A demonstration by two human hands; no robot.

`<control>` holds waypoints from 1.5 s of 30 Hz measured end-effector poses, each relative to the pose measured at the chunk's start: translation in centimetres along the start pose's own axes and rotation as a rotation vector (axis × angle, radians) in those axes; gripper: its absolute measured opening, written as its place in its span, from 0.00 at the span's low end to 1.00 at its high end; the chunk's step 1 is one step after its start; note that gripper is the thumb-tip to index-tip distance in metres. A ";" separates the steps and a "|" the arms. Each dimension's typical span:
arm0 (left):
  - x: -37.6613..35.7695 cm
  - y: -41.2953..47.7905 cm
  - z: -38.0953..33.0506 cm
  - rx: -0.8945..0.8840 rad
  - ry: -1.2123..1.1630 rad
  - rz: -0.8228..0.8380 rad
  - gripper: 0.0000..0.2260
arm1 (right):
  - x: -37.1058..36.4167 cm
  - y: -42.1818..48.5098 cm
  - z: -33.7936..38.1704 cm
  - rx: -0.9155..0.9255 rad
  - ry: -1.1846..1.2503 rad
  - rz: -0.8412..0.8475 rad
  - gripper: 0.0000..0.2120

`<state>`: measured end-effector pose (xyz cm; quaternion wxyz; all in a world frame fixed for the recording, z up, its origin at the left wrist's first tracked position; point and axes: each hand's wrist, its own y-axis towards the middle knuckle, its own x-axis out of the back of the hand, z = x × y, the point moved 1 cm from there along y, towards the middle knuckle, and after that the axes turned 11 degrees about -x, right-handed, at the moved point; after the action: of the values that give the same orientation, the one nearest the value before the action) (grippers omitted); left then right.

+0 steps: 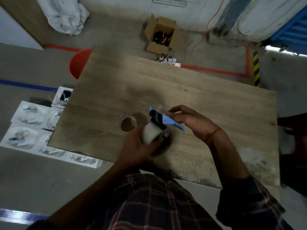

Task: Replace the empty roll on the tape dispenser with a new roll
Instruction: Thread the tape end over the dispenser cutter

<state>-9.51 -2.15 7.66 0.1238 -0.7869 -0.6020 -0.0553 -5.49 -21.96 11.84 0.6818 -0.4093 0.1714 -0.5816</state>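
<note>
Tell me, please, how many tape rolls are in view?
2. An empty roll lies on the table; a full white roll, gripped by the left hand, sits against the blue dispenser held by the right hand. No others show.

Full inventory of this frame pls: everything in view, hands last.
table: 1, wood-brown, centre
tape dispenser: 1, blue and black, held over the table
new roll: 1, whitish, against the dispenser's lower end
empty roll: 1, brown cardboard ring, flat on the table, left of the dispenser
cardboard box: 1, brown, open, floor beyond the table
bucket: 1, red, floor at the table's far left corner
power strip: 1, white, floor behind the table
cable: 1, orange, floor, far right
trays: several, white, floor left of the table
sack: 1, white, top left
left hand: grips the new roll
right hand: holds the dispenser
</note>
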 end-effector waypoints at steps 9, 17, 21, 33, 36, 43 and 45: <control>0.1 2.8 0.1 0.110 -0.533 -0.040 0.06 | -1.4 0.6 -1.3 0.273 0.117 -0.041 0.21; -2.0 3.7 2.1 0.321 -0.779 -0.207 0.09 | -6.8 2.1 -4.5 0.135 0.380 -0.176 0.25; -3.6 4.4 4.1 0.394 -0.829 -0.193 0.17 | -8.1 2.8 -5.1 0.117 0.457 -0.228 0.21; -4.3 5.5 8.2 0.578 -0.673 0.201 0.26 | -6.3 5.7 -8.2 0.021 0.770 -0.108 0.15; -3.3 6.3 8.6 0.596 -0.481 0.118 0.22 | -6.5 7.0 -9.2 0.018 0.746 -0.143 0.13; 1.3 7.0 12.1 0.320 -0.086 -0.332 0.11 | -6.5 12.1 -12.8 -0.005 0.302 -0.597 0.25; 2.0 7.1 12.8 0.312 -0.067 -0.344 0.11 | -6.5 12.7 -13.3 0.038 0.191 -0.672 0.27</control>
<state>-2.92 1.34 -5.12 0.2128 -0.6454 -0.7323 0.0441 -8.32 -20.77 -7.45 0.4405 -0.3737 0.0792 -0.8124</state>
